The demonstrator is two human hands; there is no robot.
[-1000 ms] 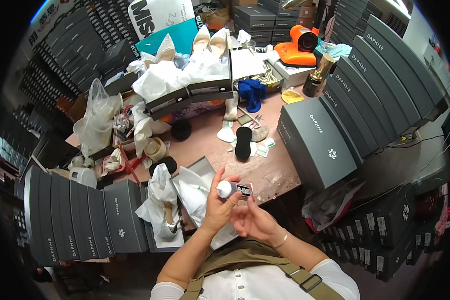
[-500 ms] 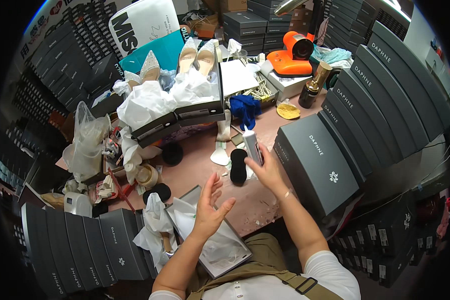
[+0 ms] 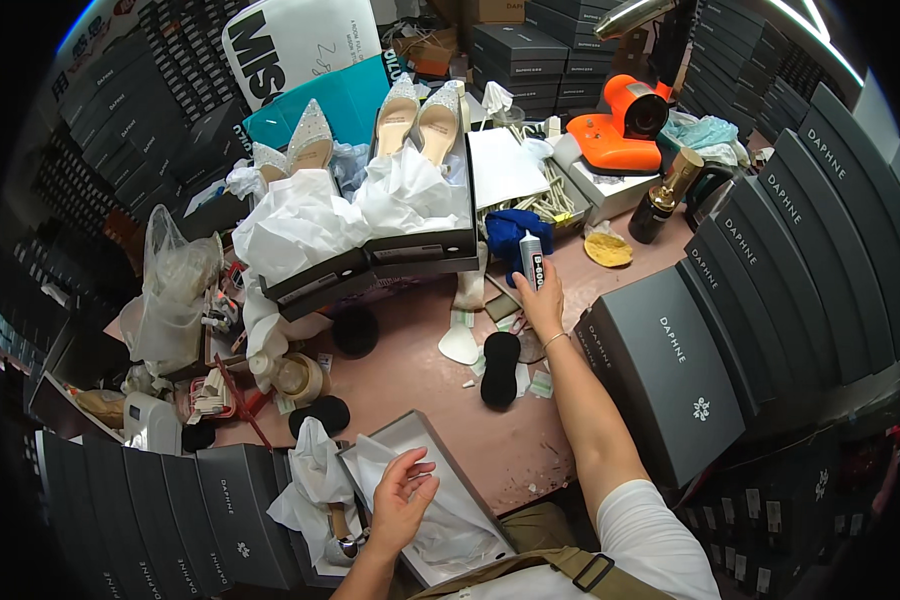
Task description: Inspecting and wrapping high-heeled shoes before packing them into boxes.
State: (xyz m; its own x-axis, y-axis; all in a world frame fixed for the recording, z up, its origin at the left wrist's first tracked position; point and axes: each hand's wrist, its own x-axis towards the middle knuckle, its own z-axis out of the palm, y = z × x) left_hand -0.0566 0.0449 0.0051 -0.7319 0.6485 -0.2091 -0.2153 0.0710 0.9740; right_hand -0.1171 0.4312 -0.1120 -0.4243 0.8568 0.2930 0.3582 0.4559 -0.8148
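Over a cluttered pink worktable (image 3: 410,375) hemmed in by stacks of dark grey shoeboxes (image 3: 670,370), seen from the head camera, a person is reaching the right hand (image 3: 542,300) far forward, its fingers closing around a small grey tube of glue (image 3: 532,260) that is standing upright in the grip, just in front of a blue cloth (image 3: 510,230). The left hand (image 3: 402,495) is hovering near the body with fingers loosely spread and slightly curled, holding nothing, just above an open shoebox (image 3: 425,495) lined with white tissue paper. Beside that box, a heeled shoe (image 3: 342,535) is lying partly wrapped in tissue. Between the two hands, a black oval insole pad (image 3: 500,368) is resting on the table among paper scraps. Further back, a pair of glittering pointed pumps (image 3: 418,120) is sitting atop an open box stuffed with white paper, and an orange tool (image 3: 625,125) is lying at the far right.
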